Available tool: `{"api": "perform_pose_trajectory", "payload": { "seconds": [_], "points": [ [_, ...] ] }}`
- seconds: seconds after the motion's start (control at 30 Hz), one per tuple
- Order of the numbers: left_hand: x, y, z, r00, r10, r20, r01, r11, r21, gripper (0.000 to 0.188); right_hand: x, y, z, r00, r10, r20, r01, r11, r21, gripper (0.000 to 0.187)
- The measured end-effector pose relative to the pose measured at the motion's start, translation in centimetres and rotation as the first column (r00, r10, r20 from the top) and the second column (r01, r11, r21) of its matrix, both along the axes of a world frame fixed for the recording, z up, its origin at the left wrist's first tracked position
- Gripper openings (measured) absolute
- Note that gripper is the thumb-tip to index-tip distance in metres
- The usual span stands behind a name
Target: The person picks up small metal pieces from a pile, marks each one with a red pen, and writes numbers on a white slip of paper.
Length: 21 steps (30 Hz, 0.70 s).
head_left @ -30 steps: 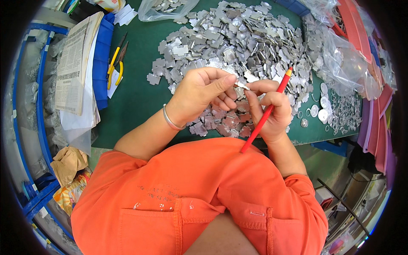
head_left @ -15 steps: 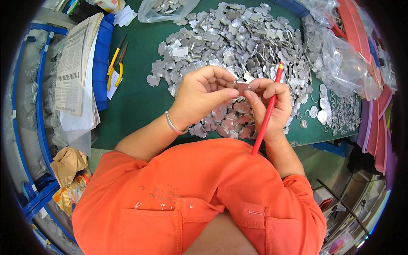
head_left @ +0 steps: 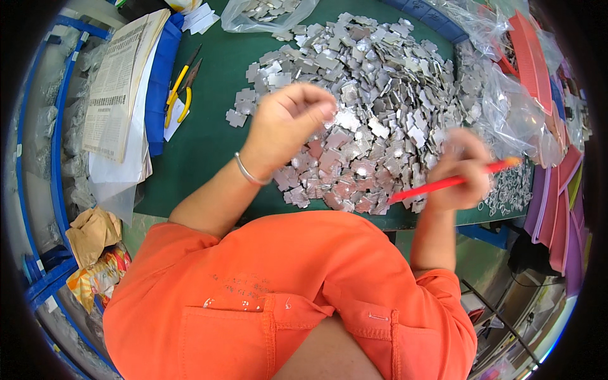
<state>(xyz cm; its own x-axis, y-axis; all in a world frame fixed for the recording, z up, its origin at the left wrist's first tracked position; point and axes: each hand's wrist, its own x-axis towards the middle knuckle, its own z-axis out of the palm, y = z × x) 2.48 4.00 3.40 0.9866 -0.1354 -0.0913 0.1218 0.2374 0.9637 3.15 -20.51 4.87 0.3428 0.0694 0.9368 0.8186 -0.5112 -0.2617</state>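
Note:
A large heap of small flat silver metal pieces [head_left: 380, 82] covers the middle of the green tabletop. Over its left side hovers my left hand [head_left: 285, 120], a bangle at the wrist. Its fingers are curled toward the thumb; anything between the fingertips is hidden. My right hand [head_left: 462, 174] is smeared by motion at the heap's right edge. It grips a slim red pencil-like stick [head_left: 430, 187] with a yellowish end, lying across the fingers.
Yellow-handled pliers [head_left: 180, 95] lie at the left beside a blue bin [head_left: 166, 82] with newspaper [head_left: 117, 95] against it. Plastic bags [head_left: 506, 107] and small metal rings [head_left: 510, 190] are at the right. Another bag of pieces [head_left: 269, 16] sits at the back.
My hands have moved apart: the right swung to the right with the red stick, turning it flatter, while the left shifted slightly up. The metal piece held between them is no longer visible.

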Motion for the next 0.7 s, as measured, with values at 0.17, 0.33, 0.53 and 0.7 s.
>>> {"api": "perform_pose_trajectory", "payload": {
  "seconds": [0.17,0.33,0.53,0.7],
  "points": [
    [2.2,1.4,-0.4,0.927,-0.049,0.371,-0.219,0.734,0.643,0.016,4.3,-11.4,3.6,0.63,-0.776,-0.029,0.759,0.624,-0.183,0.018],
    [2.6,0.0,-1.9,0.841,-0.293,0.456,-0.272,0.499,0.823,0.023,3.8,-5.8,1.3,0.87,-0.454,-0.191,0.411,0.883,-0.228,0.016],
    [1.8,-0.8,-0.6,0.872,-0.254,0.419,-0.149,0.678,0.72,0.018,-0.6,3.5,-2.3,0.74,0.114,-0.663,-0.105,0.993,0.054,0.023],
    [0.0,-1.6,-0.3,0.98,-0.074,0.184,0.022,0.963,0.27,0.01,-1.3,5.1,-2.6,0.666,0.326,-0.671,-0.162,0.941,0.296,0.028]
  ]
}}
